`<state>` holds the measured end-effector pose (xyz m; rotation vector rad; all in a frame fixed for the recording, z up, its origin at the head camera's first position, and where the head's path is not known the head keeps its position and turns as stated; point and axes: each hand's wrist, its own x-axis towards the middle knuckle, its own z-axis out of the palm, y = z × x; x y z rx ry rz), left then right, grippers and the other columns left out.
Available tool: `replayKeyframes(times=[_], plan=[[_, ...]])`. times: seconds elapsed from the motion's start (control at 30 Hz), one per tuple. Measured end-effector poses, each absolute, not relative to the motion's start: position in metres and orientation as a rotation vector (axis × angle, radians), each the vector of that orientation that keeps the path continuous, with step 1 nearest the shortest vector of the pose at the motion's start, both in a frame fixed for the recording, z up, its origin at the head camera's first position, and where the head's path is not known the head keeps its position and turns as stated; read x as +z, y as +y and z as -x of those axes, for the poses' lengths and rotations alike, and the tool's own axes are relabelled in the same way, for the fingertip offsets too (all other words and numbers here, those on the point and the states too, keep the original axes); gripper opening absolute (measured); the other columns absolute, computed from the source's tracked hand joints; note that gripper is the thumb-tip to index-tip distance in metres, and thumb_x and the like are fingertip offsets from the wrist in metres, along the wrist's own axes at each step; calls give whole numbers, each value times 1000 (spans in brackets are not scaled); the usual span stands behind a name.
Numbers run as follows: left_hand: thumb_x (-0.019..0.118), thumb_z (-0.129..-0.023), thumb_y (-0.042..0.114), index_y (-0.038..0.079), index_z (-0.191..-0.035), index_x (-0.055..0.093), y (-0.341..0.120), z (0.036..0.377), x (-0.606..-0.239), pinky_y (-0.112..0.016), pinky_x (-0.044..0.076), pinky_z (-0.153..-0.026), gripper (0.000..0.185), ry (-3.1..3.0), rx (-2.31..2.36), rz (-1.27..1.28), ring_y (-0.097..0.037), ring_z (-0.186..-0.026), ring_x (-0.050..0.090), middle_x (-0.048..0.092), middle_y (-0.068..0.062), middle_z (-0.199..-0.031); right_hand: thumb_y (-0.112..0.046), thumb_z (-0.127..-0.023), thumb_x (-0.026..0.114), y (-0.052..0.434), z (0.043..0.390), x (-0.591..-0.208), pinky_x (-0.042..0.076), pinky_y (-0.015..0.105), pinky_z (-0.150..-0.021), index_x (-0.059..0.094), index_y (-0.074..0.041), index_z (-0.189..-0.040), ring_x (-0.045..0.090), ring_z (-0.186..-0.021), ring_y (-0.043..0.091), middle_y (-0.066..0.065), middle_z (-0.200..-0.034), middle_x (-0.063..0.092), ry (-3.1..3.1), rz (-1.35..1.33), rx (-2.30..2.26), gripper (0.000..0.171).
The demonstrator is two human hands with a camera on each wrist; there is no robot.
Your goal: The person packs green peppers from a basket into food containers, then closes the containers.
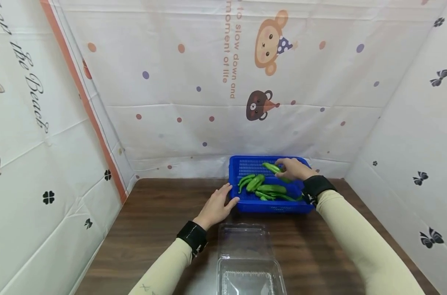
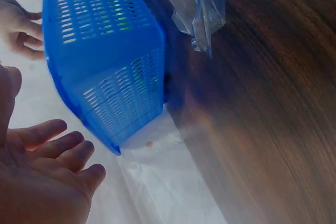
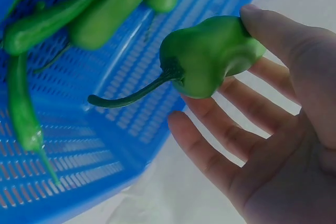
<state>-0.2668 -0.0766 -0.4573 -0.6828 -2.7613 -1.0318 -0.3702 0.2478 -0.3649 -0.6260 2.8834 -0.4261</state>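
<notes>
A blue plastic basket (image 1: 278,207) stands at the far side of the table with several green peppers (image 1: 275,189) in it. Over its right part, my right hand (image 1: 297,169) pinches one green pepper (image 3: 202,56) between thumb and fingers. The right wrist view shows that pepper's curved stem pointing left, above the perforated basket wall (image 3: 126,145). My left hand (image 1: 215,207) is beside the basket's left front corner, its fingers loosely extended. In the left wrist view the left palm (image 2: 47,182) holds nothing.
A clear plastic box (image 1: 220,278) lies at the front middle of the brown wooden table (image 1: 153,221), its lid (image 1: 243,243) folded back towards the basket. White printed sheets (image 1: 194,135) hang behind the table and along both sides.
</notes>
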Motion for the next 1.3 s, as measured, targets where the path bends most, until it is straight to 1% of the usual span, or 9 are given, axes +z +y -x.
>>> replayKeyframes(times=[0.2,0.37,0.53,0.77,0.9,0.97,1.03,1.13,1.3], plan=[[51,-106,49,1,-156,40,-86,256,-455,-50,23,-125,70,-2737,-1045,700,-29,-151,33,42,-16,-160,-27,-99,71,238,353,-363,56,55,-86,56,-4,-143,66,-108,38,22,-120,68,2916,777,-457,52],[50,-104,58,6,-161,32,-98,240,-454,-48,21,-126,79,-2763,-1034,708,-26,-153,30,38,-11,-163,-30,-98,73,231,335,-361,56,45,-77,58,-8,-143,66,-97,27,13,-114,68,2949,850,-453,52],[47,-103,61,9,-162,29,-108,224,-450,-46,19,-126,80,-2780,-1021,758,-24,-154,27,34,-9,-165,-31,-96,75,224,313,-356,52,39,-71,60,-8,-141,62,-87,19,8,-107,67,2992,929,-446,53],[49,-99,68,15,-165,21,-118,199,-434,-45,17,-127,90,-2816,-1016,813,-24,-155,24,28,-9,-168,-35,-93,78,211,280,-347,52,36,-69,62,-12,-140,62,-88,18,5,-107,66,3038,1029,-406,54],[53,-97,68,15,-166,19,-123,185,-428,-44,16,-127,93,-2809,-985,868,-24,-155,23,25,-8,-169,-35,-92,79,205,260,-347,48,32,-63,64,-13,-138,56,-80,15,2,-101,64,3056,1138,-408,53],[55,-97,67,12,-165,21,-126,178,-427,-45,16,-127,93,-2796,-965,896,-27,-155,24,27,-9,-168,-35,-91,80,202,249,-350,49,32,-64,65,-13,-138,58,-81,15,1,-103,65,3064,1207,-409,54],[57,-96,67,9,-164,23,-128,173,-428,-47,17,-127,95,-2789,-945,917,-29,-154,26,29,-10,-167,-35,-91,81,200,239,-354,53,35,-68,65,-13,-138,63,-88,16,3,-110,67,3070,1258,-413,54],[59,-95,67,6,-163,25,-130,165,-430,-47,18,-126,98,-2796,-922,937,-32,-153,28,30,-10,-167,-38,-90,80,199,224,-361,55,35,-74,65,-14,-137,65,-97,16,4,-118,67,3074,1320,-411,55],[62,-91,69,7,-164,22,-133,151,-436,-43,16,-127,104,-2847,-907,956,-27,-155,24,27,-8,-168,-39,-89,81,194,201,-373,51,29,-70,65,-18,-138,61,-92,9,-1,-113,66,3061,1403,-420,56]])
